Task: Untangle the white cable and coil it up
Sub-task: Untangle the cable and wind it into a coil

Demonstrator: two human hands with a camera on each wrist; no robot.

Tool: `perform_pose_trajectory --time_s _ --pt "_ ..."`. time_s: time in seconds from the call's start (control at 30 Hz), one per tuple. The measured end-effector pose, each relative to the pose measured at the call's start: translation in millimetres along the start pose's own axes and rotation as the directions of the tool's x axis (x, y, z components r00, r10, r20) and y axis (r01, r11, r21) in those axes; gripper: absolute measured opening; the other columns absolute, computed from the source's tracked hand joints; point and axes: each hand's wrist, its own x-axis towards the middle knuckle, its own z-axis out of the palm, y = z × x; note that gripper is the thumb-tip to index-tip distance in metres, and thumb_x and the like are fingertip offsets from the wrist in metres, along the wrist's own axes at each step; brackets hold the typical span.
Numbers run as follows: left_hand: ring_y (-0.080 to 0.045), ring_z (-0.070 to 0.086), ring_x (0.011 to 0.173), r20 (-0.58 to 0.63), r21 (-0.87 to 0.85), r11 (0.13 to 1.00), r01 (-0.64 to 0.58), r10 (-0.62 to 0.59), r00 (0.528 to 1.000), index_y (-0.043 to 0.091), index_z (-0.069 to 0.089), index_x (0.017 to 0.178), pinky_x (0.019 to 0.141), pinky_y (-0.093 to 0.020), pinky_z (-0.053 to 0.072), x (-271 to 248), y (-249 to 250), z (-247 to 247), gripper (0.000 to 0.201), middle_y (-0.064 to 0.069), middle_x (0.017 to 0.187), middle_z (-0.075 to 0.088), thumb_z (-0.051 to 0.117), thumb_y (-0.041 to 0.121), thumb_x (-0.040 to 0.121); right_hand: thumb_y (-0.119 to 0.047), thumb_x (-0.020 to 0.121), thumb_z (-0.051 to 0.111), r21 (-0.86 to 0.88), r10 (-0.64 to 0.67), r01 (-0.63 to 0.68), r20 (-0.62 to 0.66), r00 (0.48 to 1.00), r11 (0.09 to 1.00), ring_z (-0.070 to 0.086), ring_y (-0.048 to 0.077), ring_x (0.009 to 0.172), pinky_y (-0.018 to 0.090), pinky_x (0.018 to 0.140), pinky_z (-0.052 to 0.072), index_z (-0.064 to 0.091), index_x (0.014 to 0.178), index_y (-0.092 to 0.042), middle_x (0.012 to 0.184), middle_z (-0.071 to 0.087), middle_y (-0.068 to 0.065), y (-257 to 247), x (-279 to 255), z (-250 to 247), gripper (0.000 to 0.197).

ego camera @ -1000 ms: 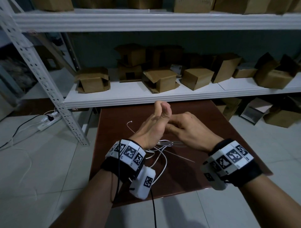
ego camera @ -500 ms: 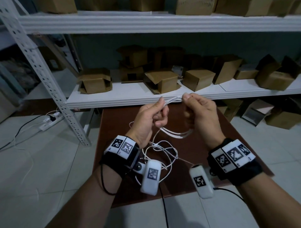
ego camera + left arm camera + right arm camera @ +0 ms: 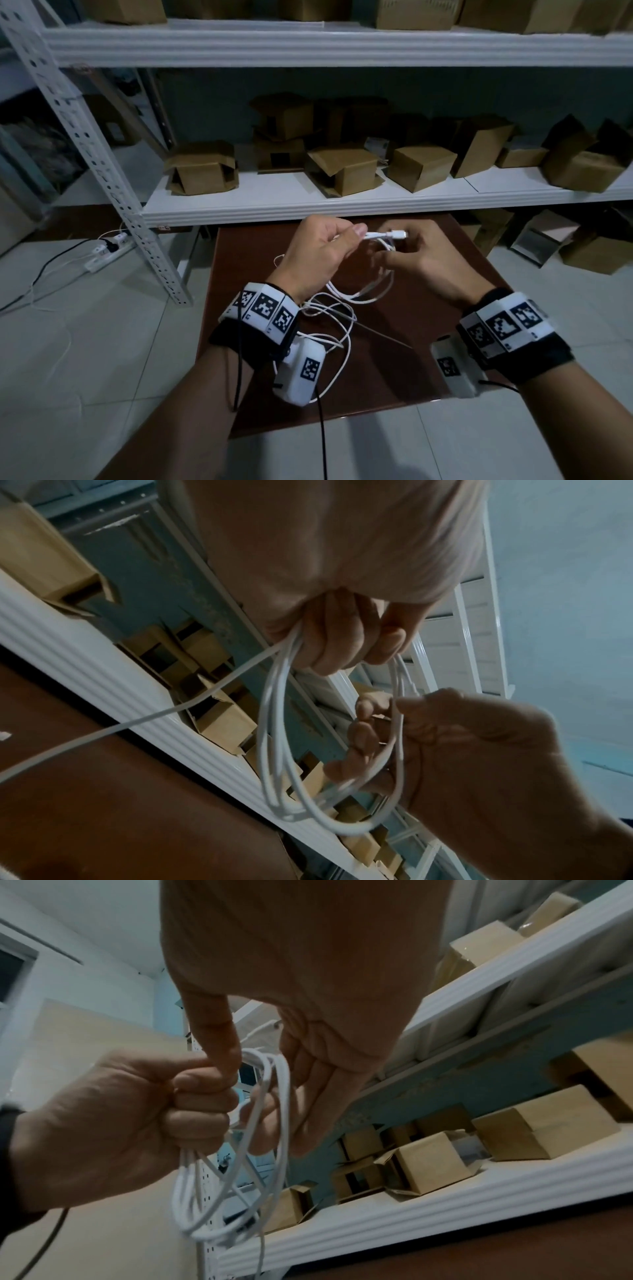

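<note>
Holding the white cable point(image 3: 356, 298) up over the brown table point(image 3: 394, 377), we have several loops gathered in the air between our hands, while looser strands lie below on the tabletop near our left wrist. Our left hand point(image 3: 317, 255) is curled round the top of the bundle, and the connector end point(image 3: 394, 235) sticks out past its thumb. Our right hand point(image 3: 421, 260) reaches into the loops; its fingers point(image 3: 363, 739) are bent around some strands, thumb pressing against them. The cable looks light, thin and limp, so we judge it will sag and spring out of shape wherever we let go. It seems best gripped where the loops cross, not at the plug, whose joint could strain. The slack on the table may snag as we wind.
</note>
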Motion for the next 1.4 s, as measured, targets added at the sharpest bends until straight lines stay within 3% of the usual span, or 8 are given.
perform_pose_trajectory --time_s 0.2,0.3,0.4,0.57,0.83,0.97,1.1,1.4 --pt "-0.013 0.027 0.053 0.062 0.085 0.996 0.021 -0.026 0.998 0.014 0.041 0.055 0.057 -0.035 0.022 0.9 -5.0 5.6 0.053 0.000 0.056 0.032 0.059 0.040 0.098 -0.017 0.072 0.082 -0.208 -0.013 0.016 0.015 1.000 0.978 0.073 0.014 0.094 0.045 0.081 0.061 0.068 0.111 -0.021 0.103 0.075 -0.003 -5.8 4.2 -6.9 0.042" --pt "-0.011 0.033 0.051 0.069 0.113 0.994 -0.004 -0.004 0.998 0.021 0.045 0.052 0.056 -0.033 0.027 1.3 -4.1 12.6 0.051 0.008 0.052 0.039 0.060 0.035 0.098 -0.022 0.069 0.077 -0.277 0.121 -0.077 0.144 0.982 0.958 0.070 0.012 0.074 0.046 0.064 0.056 0.073 0.093 -0.019 0.086 0.076 0.000 -7.7 4.8 10.6 0.024" --pt "-0.009 0.034 0.050 0.072 0.235 0.971 -0.042 0.026 0.997 0.025 0.047 0.051 0.054 -0.033 0.029 0.4 -4.5 15.9 0.050 0.009 0.048 0.038 0.060 0.035 0.099 -0.031 0.067 0.067 -0.353 0.214 -0.194 0.018 0.977 0.915 0.051 0.011 0.056 0.040 0.051 0.046 0.061 0.062 -0.007 0.055 0.056 -0.002 -8.2 3.0 28.1 0.025" --pt "-0.016 0.038 0.051 0.076 0.377 0.924 -0.056 0.029 0.997 0.027 0.046 0.051 0.054 -0.036 0.029 0.5 -10.9 13.2 0.046 0.006 0.047 0.039 0.057 0.038 0.095 -0.028 0.073 0.052 -0.508 0.163 -0.181 -0.080 0.983 0.842 0.048 0.015 0.052 0.029 0.049 0.032 0.051 0.055 -0.017 0.052 0.048 -0.003 -15.9 0.8 36.5 0.021" --pt "-0.013 0.032 0.055 -0.021 -0.088 0.996 -0.028 0.026 0.999 0.022 0.053 0.054 0.054 -0.032 0.024 3.3 -2.0 21.6 0.047 0.001 0.057 0.037 0.065 0.026 0.099 -0.011 0.081 0.061 -0.320 0.038 -0.148 -0.326 0.945 0.936 0.040 0.018 0.044 0.031 0.046 0.031 0.050 0.049 -0.008 0.043 0.046 0.005 -17.5 5.4 36.9 0.034" --pt "-0.008 0.024 0.041 0.025 -0.435 0.895 0.101 -0.101 0.995 0.012 0.048 0.058 0.042 -0.017 0.017 3.7 0.0 14.7 0.048 0.002 0.052 0.033 0.060 0.029 0.100 -0.010 0.080 0.076 0.041 0.139 -0.135 -0.437 0.889 0.990 0.042 0.015 0.053 0.030 0.048 0.030 0.066 0.068 0.008 0.056 0.055 0.020 -19.1 13.1 26.8 0.024" --pt "-0.006 0.018 0.041 0.035 -0.617 0.768 0.171 -0.191 0.981 0.015 0.049 0.061 0.045 -0.021 0.008 2.9 -1.6 14.1 0.053 0.007 0.052 0.023 0.053 0.044 0.104 0.009 0.073 0.068 0.540 0.350 -0.066 -0.442 0.826 0.839 0.042 0.018 0.047 0.026 0.046 0.029 0.068 0.082 0.014 0.062 0.055 0.013 -28.2 14.5 32.7 0.011" --pt "-0.007 0.019 0.043 -0.155 -0.620 0.777 0.111 -0.259 0.953 0.022 0.042 0.054 0.041 -0.017 0.018 5.6 -5.0 6.9 0.053 0.005 0.053 0.028 0.063 0.023 0.103 0.007 0.087 0.073 0.402 0.224 -0.118 -0.227 0.948 0.908 0.044 0.006 0.041 0.031 0.047 0.042 0.075 0.068 -0.018 0.047 0.054 -0.009 -25.8 6.7 38.5 0.032"
